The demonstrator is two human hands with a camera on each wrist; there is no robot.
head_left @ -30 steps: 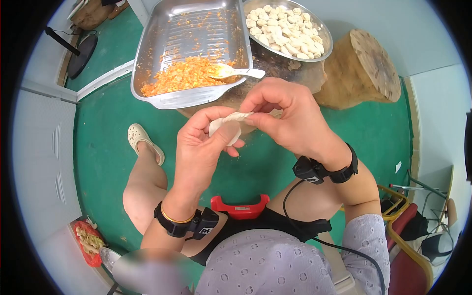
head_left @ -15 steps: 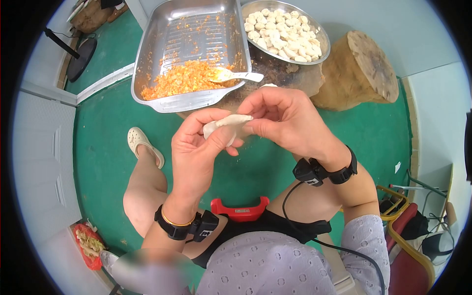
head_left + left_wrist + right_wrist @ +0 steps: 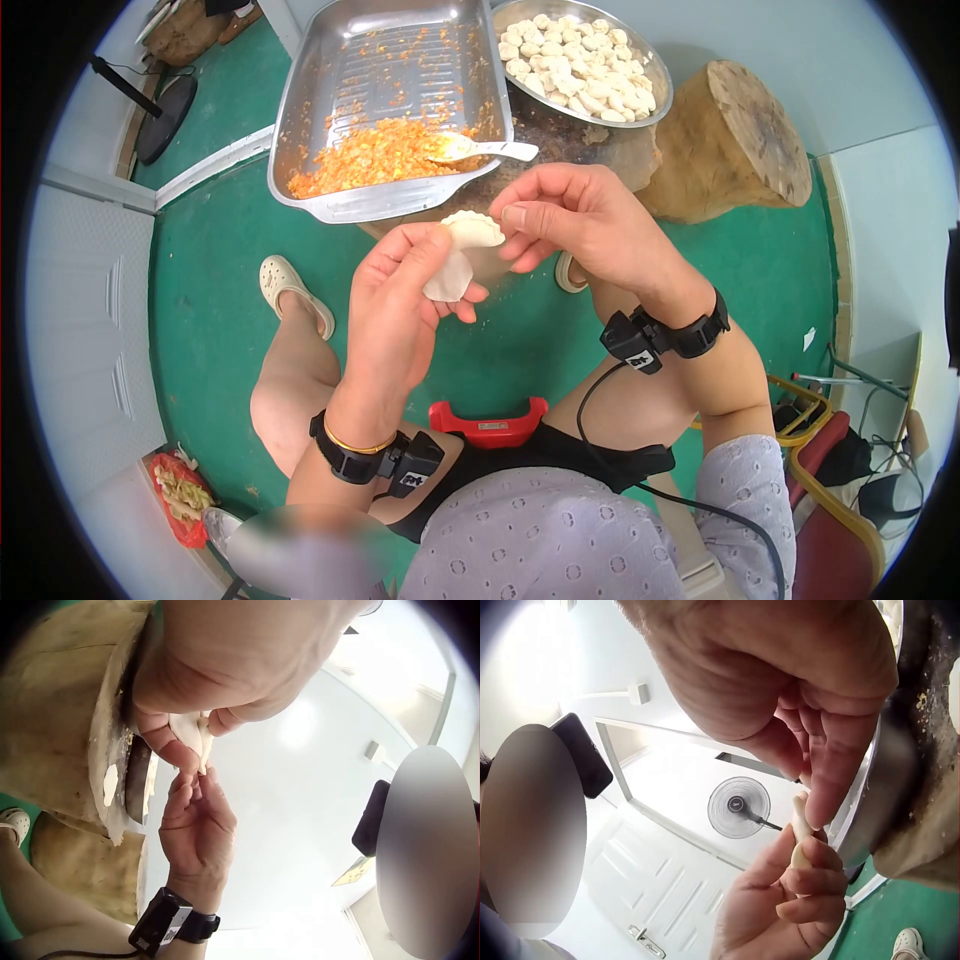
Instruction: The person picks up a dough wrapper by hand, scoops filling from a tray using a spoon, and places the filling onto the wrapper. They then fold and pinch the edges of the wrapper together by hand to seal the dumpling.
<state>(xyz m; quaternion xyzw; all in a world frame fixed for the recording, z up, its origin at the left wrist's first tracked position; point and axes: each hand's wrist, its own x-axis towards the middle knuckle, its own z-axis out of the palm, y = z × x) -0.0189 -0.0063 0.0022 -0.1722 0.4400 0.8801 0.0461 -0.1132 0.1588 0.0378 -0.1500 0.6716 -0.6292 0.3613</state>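
Note:
In the head view my left hand pinches a half-moon dumpling between thumb and fingers, its curved edge pleated. A thin flat piece of white dough hangs below it, against the same hand's fingers. My right hand is at the dumpling's right tip, fingers loosely bent and thumb lifted off the dough. From the right wrist view, the right index fingertip lies beside the dumpling. The left wrist view has the left hand above and the right fingertips just under the dough's lower tip.
A metal pan holds chopped orange-yellow filling and a white spoon. Beside it a round metal bowl is full of dumplings. Both stand on a wooden stump; another stump is at right.
The right hand has gone from pinching the dough's edge to loosened fingers at the tip. The dumpling now stands more upright, pleats facing up, and the left thumb has moved up onto it.

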